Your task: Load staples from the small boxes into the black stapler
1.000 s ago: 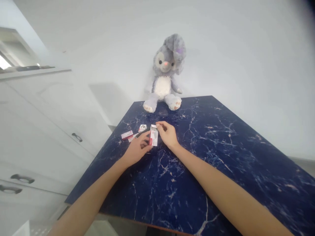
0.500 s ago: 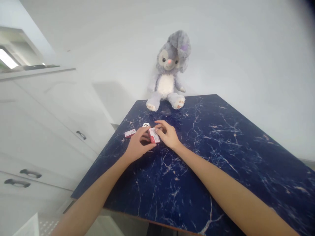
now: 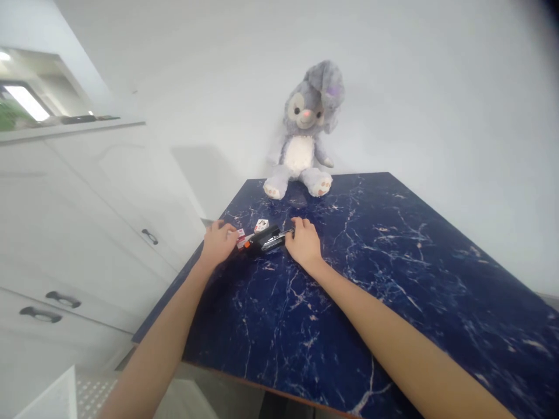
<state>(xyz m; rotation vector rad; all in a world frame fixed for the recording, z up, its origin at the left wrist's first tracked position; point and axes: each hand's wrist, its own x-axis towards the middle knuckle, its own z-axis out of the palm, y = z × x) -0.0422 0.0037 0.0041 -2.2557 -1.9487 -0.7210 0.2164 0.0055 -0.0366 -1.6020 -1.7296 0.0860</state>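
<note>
My left hand (image 3: 219,243) is at the left of the table with bent fingers, its fingertips closed at a small red-and-white box (image 3: 241,237) that it partly covers. To the right of that box lies what looks like a black stapler (image 3: 264,237), with a silver metal strip and an orange spot near its left end. The fingers of my right hand (image 3: 304,241) are curled around the right end of this stapler. Just behind it sits a small white box (image 3: 262,225) with dark and red print.
A grey plush rabbit (image 3: 301,154) sits at the back edge of the dark blue marbled table (image 3: 332,326), against the white wall. White cabinets (image 3: 87,233) with dark handles stand along the left side.
The red-and-white box between both hands is gone from there. My left hand has moved left, and my right hand is now on the stapler, which was not visible before.
</note>
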